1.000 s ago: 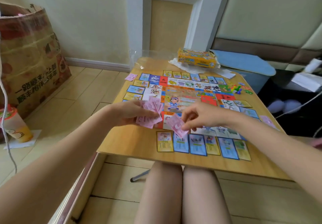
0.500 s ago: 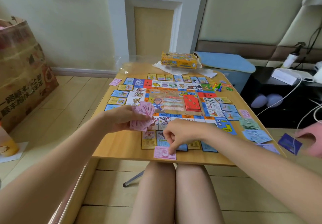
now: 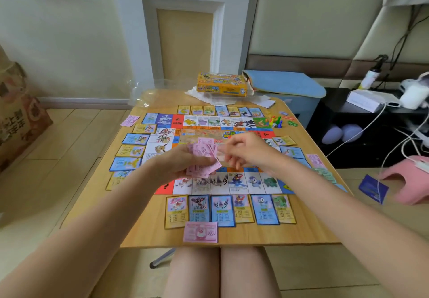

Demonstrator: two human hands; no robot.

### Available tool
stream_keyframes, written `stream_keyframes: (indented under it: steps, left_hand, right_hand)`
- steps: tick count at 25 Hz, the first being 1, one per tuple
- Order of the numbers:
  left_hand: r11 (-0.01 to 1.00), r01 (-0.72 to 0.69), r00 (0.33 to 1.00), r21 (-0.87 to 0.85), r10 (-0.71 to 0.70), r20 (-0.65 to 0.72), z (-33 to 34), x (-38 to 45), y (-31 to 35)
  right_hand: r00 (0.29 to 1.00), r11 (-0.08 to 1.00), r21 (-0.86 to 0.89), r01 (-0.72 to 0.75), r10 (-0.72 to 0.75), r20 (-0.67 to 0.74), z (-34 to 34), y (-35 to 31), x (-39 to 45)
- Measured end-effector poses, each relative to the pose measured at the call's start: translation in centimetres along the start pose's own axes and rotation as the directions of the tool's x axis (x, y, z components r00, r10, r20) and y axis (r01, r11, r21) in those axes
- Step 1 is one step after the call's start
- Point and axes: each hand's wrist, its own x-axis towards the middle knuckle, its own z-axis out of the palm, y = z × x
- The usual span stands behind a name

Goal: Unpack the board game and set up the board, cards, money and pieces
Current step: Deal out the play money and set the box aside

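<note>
So the left hand point(image 3: 180, 160) is gripping a fan of pink bills point(image 3: 204, 157), thumb on top, held up over the middle of the board point(image 3: 209, 135). The right hand point(image 3: 246, 151) is right next to it with fingers curled in toward the edge of the stack. It's blurry there, so I honestly can't tell if it's pinching a bill or just touching them.

Nearer the person than both hands, one pink bill point(image 3: 200, 232) lies flat by the near edge of the table point(image 3: 255, 237), overlapping the bottom of the near card row point(image 3: 229, 210), which sits just beside the board's near side. More cards run along the board out past the left hand point(image 3: 132, 151) and along the far side beyond both hands point(image 3: 220, 110). A lone pink bill point(image 3: 130, 120) lies off the far-left corner of the board.

Beyond the right hand, the little colored pawns point(image 3: 276, 121) stand bunched at the board's far-right corner with a die among them. To the right of the right hand there are a couple of cards point(image 3: 291, 151) and some green bills point(image 3: 323, 173), partly hidden by the forearm.

The yellow box point(image 3: 221, 85) sits at the far edge of the table on crumpled white paper, well away from both hands.
</note>
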Motion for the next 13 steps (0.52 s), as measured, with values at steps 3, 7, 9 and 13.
stream_keyframes:
  steps: [3, 7, 9, 13]
  left_hand:
    - [0.998, -0.054, 0.998, 0.021, 0.054, -0.018, 1.0, 1.8, 0.5]
    - [0.997, -0.066, 0.994, -0.047, 0.062, -0.085, 2.4, 3.6, 1.1]
    - [0.994, -0.056, 0.995, -0.094, 0.048, -0.088, 3.2, 4.4, 1.4]
    - [0.990, -0.023, 0.999, -0.137, 0.018, -0.038, 5.2, 5.6, 2.4]
  right_hand:
    - [0.997, 0.976, 0.210, -0.057, 0.067, -0.042, -1.2, 0.5, 0.7]
    - [0.991, 0.972, 0.200, -0.121, 0.129, -0.031, -2.5, 1.2, 0.9]
    - [0.992, 0.972, 0.206, -0.112, 0.122, -0.036, -2.8, 1.9, 0.9]
    - [0.990, 0.967, 0.252, -0.047, 0.079, -0.116, -4.2, 3.6, 0.9]
